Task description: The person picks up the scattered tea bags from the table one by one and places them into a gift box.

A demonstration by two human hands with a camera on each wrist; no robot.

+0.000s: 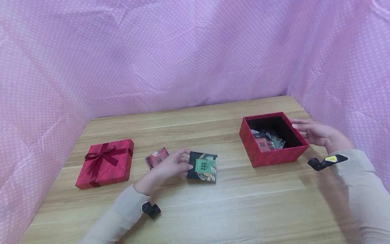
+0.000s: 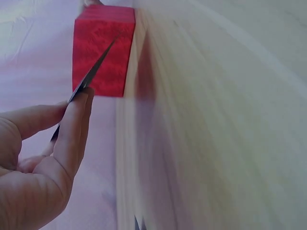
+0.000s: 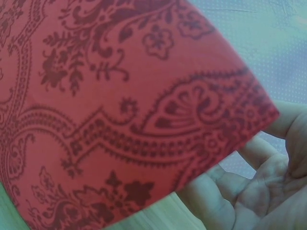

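My left hand (image 1: 170, 166) pinches a flat dark packet (image 1: 202, 168) with a green label, between thumb and fingers. Seen edge-on in the left wrist view, the packet (image 2: 91, 74) is tilted and raised off the table. A red packet (image 1: 157, 158) lies on the table beyond the left hand, which partly covers it. At the right stands an uncovered red box (image 1: 278, 157) with several packets (image 1: 268, 141) inside. My right hand (image 1: 318, 133) rests at the box's right side, its fingers extended against the wall. Its fingertips are partly hidden behind the patterned box (image 3: 124, 96) in the right wrist view.
A red lid (image 1: 112, 166) with a dark red ribbon bow lies on the left of the wooden table (image 1: 195, 210). Pink dotted cloth (image 1: 189, 57) hangs behind the table and along both sides.
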